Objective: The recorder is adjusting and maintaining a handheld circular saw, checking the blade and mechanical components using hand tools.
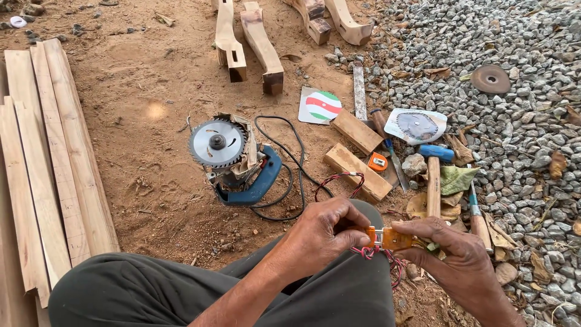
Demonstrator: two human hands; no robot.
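Both my hands hold a small orange plug (387, 238) above my knee. My left hand (321, 233) pinches its left end with the fingertips. My right hand (451, 251) grips its right end. A twisted red and white wire (339, 180) runs from the plug across the ground towards a blue circular saw (233, 157) lying on its side with the toothed blade facing up. The saw's black cord (284, 163) loops on the dirt beside it.
Long planks (48, 163) lie at the left. Curved wooden legs (254, 39) rest at the top. Two wood blocks (357, 160), a hammer (433, 178), a chisel (390, 151), an orange tape measure (377, 161) and blade packets (416, 125) sit by the gravel (514, 121). A rusty disc (490, 79) lies on the stones.
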